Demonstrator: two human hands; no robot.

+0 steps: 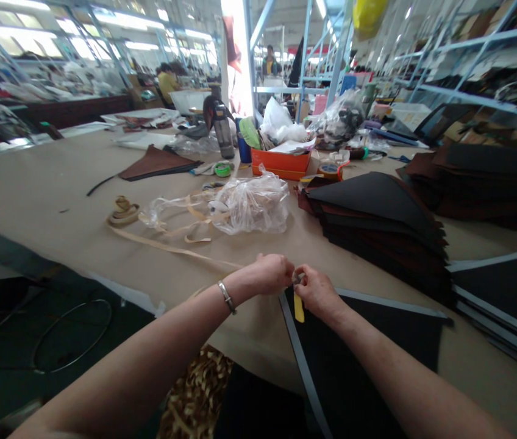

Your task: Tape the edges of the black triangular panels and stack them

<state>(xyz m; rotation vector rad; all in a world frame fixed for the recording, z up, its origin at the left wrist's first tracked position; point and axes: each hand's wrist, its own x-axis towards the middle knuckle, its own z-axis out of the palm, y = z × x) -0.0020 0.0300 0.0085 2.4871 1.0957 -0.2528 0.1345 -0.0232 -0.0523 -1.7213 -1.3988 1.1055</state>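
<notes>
My left hand (277,272), with a metal bracelet at the wrist, is closed in a pinch. A narrow tan tape (171,249) runs across the table from a loose coil (124,211) to this hand, where its end is hidden. Close beside it, my right hand (317,292) pinches a flat yellow piece (299,308) that hangs below the fingers; its kind is unclear. Both hands are above the upper left corner of a black panel (359,353) with grey strips along its edges.
A crumpled clear plastic bag (253,204) lies ahead. Behind it stand an orange box (281,164) and a dark bottle (223,131). Stacked dark pieces (372,207) are to the right, beside more grey-edged panels (509,299). Tan strip scraps (199,393) are heaped below the table edge.
</notes>
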